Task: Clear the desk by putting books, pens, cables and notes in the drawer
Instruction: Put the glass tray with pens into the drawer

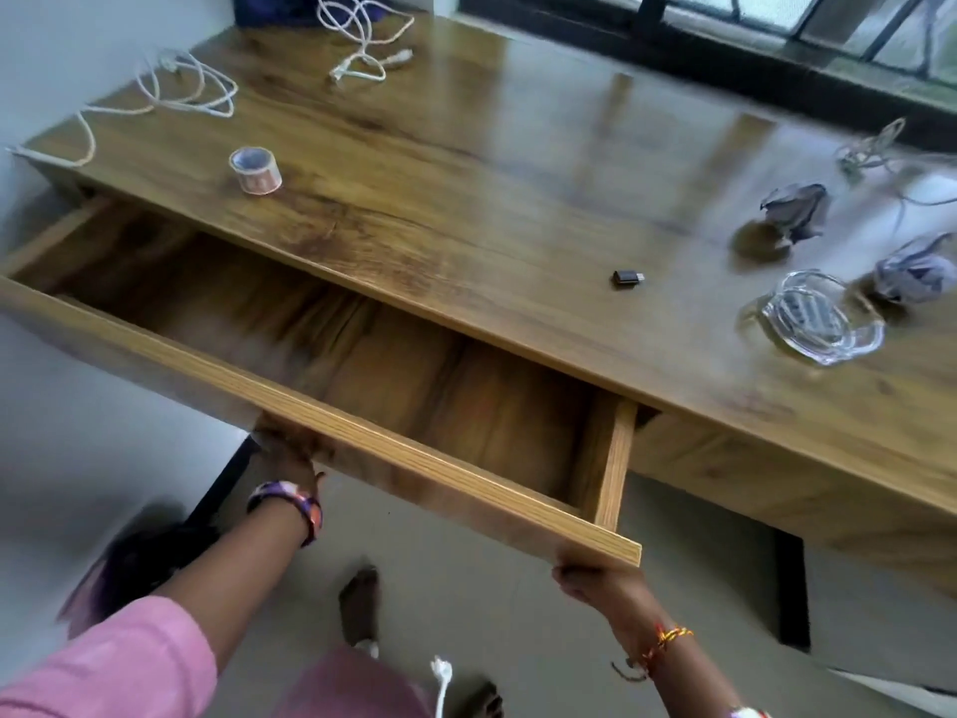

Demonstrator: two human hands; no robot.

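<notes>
The wooden desk's drawer point(362, 437) stands pulled wide out, and nothing shows inside it. My left hand point(287, 450) grips the underside of the drawer front near its middle. At the front's right corner, my right hand point(595, 575) holds the bottom edge. On the desk top lie two white cables, one at the far left point(176, 90) and one at the back point(362, 44). A third pale cable point(880, 152) lies at the right. Two crumpled paper notes point(795, 209) point(911, 272) sit near it.
A tape roll point(256, 170) stands on the desk's left part. A small black adapter point(628, 277) lies mid-desk, and a glass dish point(821, 318) sits at the right. A window runs along the far edge. Tiled floor lies below the drawer.
</notes>
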